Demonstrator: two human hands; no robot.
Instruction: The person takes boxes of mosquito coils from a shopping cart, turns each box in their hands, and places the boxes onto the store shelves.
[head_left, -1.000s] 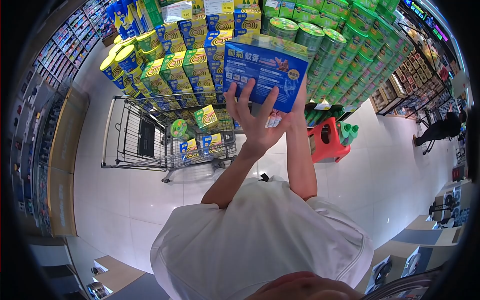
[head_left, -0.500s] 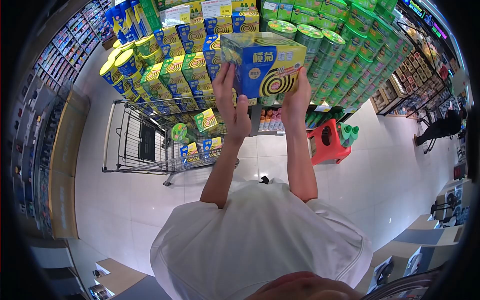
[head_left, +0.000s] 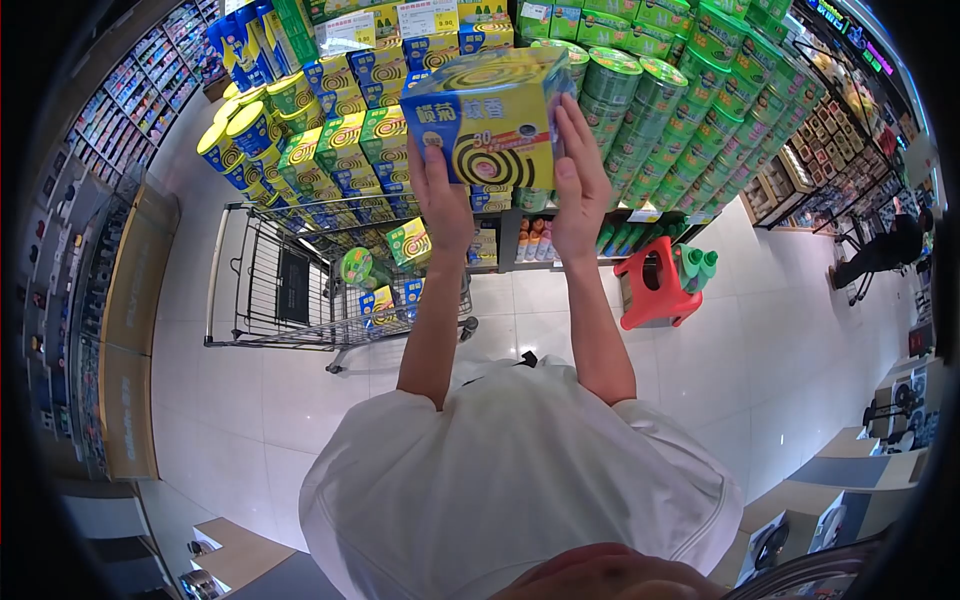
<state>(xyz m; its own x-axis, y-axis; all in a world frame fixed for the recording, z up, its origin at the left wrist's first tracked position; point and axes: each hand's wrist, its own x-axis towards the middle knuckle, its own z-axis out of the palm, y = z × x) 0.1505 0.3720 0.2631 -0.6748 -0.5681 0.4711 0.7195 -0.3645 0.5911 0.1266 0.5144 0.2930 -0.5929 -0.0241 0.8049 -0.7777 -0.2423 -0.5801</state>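
Note:
Between my two hands, raised in front of the shelf, is a large blue-and-yellow mosquito coil box (head_left: 490, 125) with a black spiral printed on its front. My left hand (head_left: 443, 210) grips its lower left corner, the thumb lying on the blue front face. Against the right side rests my right hand (head_left: 582, 190), with its fingers stretched up along that face. Behind the box, matching mosquito coil boxes (head_left: 380, 75) stand stacked on the display, partly hidden by it.
A wire shopping cart (head_left: 270, 335) at the left holds several boxes and a green tub (head_left: 362, 268). On the right are stacked green tins (head_left: 655, 95), a red stool (head_left: 655, 285) and green bottles (head_left: 700, 265). A person in dark clothes (head_left: 880, 255) stands far right.
The box has shifted left and turned, so its right side now shows instead of its left side. My left thumb has come onto the front, and my right hand lies along the side.

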